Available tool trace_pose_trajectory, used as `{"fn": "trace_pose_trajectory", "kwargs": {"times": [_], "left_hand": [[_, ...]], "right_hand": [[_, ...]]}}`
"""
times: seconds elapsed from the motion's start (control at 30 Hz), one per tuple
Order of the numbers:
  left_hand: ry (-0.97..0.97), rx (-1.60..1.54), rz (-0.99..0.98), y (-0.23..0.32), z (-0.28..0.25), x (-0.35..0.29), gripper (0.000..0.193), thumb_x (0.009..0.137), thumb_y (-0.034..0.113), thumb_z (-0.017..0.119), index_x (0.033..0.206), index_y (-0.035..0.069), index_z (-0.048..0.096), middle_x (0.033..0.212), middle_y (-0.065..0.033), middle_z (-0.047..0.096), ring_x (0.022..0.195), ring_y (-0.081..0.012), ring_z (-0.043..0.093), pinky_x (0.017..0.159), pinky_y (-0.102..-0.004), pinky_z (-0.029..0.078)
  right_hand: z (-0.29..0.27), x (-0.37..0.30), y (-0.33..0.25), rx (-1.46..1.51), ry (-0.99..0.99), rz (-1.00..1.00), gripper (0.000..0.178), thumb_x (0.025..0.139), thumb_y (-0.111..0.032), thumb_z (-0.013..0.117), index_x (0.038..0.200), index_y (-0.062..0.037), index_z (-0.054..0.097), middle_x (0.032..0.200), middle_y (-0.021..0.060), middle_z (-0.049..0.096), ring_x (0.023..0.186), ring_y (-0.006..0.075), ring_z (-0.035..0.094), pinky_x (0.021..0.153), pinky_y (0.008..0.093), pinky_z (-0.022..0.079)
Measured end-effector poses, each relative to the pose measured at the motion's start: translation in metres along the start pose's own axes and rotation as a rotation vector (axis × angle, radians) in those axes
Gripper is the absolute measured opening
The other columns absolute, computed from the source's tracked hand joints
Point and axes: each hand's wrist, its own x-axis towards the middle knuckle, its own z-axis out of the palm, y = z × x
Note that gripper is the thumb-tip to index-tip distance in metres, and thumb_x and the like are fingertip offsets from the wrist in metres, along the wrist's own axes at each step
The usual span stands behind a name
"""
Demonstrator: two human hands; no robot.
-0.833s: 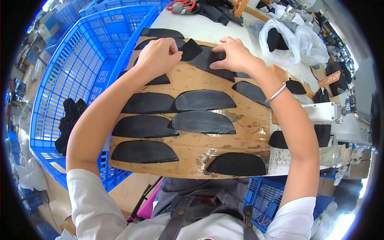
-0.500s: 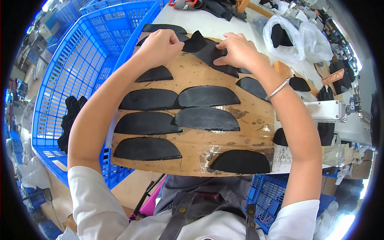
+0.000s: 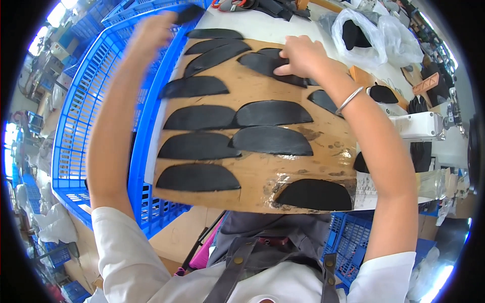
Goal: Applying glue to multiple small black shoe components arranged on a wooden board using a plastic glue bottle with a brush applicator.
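Black half-moon pieces [image 3: 198, 177], smooth and flat, lie in loose rows on a brown cardboard sheet [image 3: 262, 169]. My left hand [image 3: 154, 31], smeared by motion, is raised over the blue basket at the far left. A black piece [image 3: 190, 13] sticks out from its fingers, closed on it. At the far side of the cardboard, my right hand [image 3: 303, 59] has its thumb and curled fingers on the end of another half-moon piece [image 3: 260, 65]. That piece lies flat, partly over a second one; its right end is hidden under the hand.
A large blue plastic basket [image 3: 139, 177] stands against the left edge of the cardboard. On the white table, a clear plastic bag [image 3: 401, 50] and a white machine part [image 3: 417, 125] sit to the right. Another blue basket [image 3: 348, 245] is below the table edge.
My left hand has swung left and away from the cardboard, carrying a black piece. The piece under my right hand, bent up before, now lies flat. The view has shifted slightly.
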Motion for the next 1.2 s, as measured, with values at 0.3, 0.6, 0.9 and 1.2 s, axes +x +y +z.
{"fn": "trace_pose_trajectory", "kwargs": {"times": [0.3, 0.6, 0.9, 1.2], "left_hand": [[-0.099, -0.017, 0.106, 0.076, -0.064, -0.027, 0.029, 0.086, 0.034, 0.057, 0.093, 0.005, 0.056, 0.069, 0.0042, 0.048, 0.051, -0.0018, 0.035, 0.041, -0.0172, 0.023], [-0.255, 0.406, 0.659, 0.046, 0.076, -0.072, 0.074, 0.075, 0.017, 0.067, 0.136, 0.009, 0.026, 0.105, -0.0108, 0.061, 0.094, -0.0287, 0.059, 0.080, -0.0387, 0.047], [-0.506, 0.745, 0.609, 0.044, 0.137, -0.051, 0.090, 0.077, 0.017, 0.068, 0.143, 0.012, 0.007, 0.099, -0.0070, 0.064, 0.100, -0.0268, 0.055, 0.095, -0.0394, 0.034], [-0.507, 0.864, 0.648, 0.043, 0.138, -0.051, 0.091, 0.079, 0.022, 0.067, 0.144, 0.013, 0.004, 0.097, -0.0061, 0.065, 0.099, -0.0270, 0.055, 0.093, -0.0401, 0.036]], "right_hand": [[0.012, 0.004, 0.017, -0.036, 0.076, -0.015, 0.049, 0.063, -0.046, 0.076, 0.098, -0.0123, 0.068, 0.135, 0.0062, 0.044, 0.121, 0.0261, 0.041, 0.096, 0.0548, 0.033], [0.022, 0.004, 0.032, 0.192, 0.063, -0.049, 0.062, 0.061, -0.050, 0.076, 0.108, -0.0117, 0.065, 0.115, 0.0060, 0.056, 0.114, 0.0247, 0.049, 0.091, 0.0495, 0.038], [0.011, -0.001, 0.021, 0.193, -0.028, 0.023, 0.070, 0.061, -0.054, 0.076, 0.115, -0.0120, 0.062, 0.114, 0.0065, 0.058, 0.113, 0.0255, 0.051, 0.097, 0.0527, 0.035], [0.009, -0.006, 0.054, 0.526, -0.055, -0.147, 0.074, 0.066, -0.049, 0.072, 0.123, -0.0051, 0.053, 0.132, 0.0192, 0.044, 0.121, 0.0309, 0.044, 0.101, 0.0374, 0.035]]}}
